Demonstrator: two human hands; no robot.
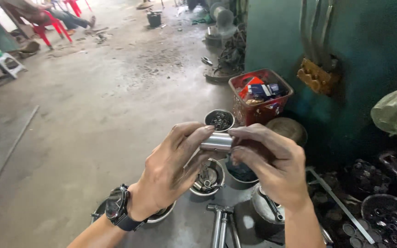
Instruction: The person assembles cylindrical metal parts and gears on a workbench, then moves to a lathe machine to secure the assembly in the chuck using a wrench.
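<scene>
My left hand (pixel 173 167) and my right hand (pixel 269 165) meet in the middle of the view, both gripping a short shiny metal cylinder (pixel 217 142) held level between their fingertips. The left thumb and forefinger pinch its left end; the right fingers close over its right end. A dark wristwatch (pixel 116 207) sits on my left wrist. Both hands are smeared with grease. Under them on the floor stand metal bowls (pixel 209 180) with small parts inside.
A red plastic basket (pixel 260 97) with small boxes stands by a teal wall (pixel 345 50). A small bowl of dark bits (pixel 219 120) sits beside it. Hammers (pixel 221 220) and round metal parts (pixel 382 216) lie low right. Red chairs (pixel 47 27) and a seated person are far left.
</scene>
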